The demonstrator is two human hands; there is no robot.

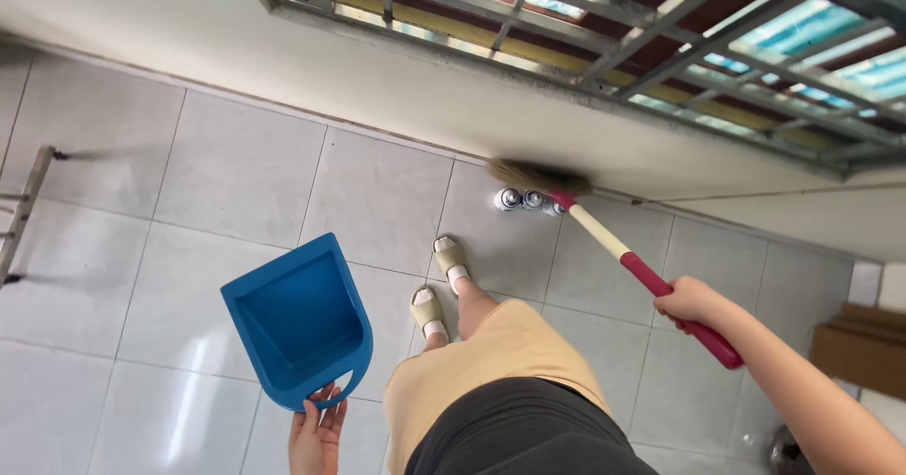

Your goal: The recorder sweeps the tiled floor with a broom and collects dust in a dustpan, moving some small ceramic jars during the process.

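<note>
My left hand (316,433) grips the handle of a blue dustpan (297,319), held flat above the tiled floor at the lower left. My right hand (689,300) is closed around the red and cream handle of a broom (613,249). The broom's brown bristle head (538,175) rests at the foot of the white wall, right over three small silver cans (524,200) lying in a row on the floor. My feet in beige sandals (439,286) stand just left of the broom.
A barred metal window grille (604,32) runs along the top of the wall. A metal frame (21,216) lies on the floor at the far left. Cardboard (859,343) sits at the right edge. Grey floor tiles (236,173) cover the rest.
</note>
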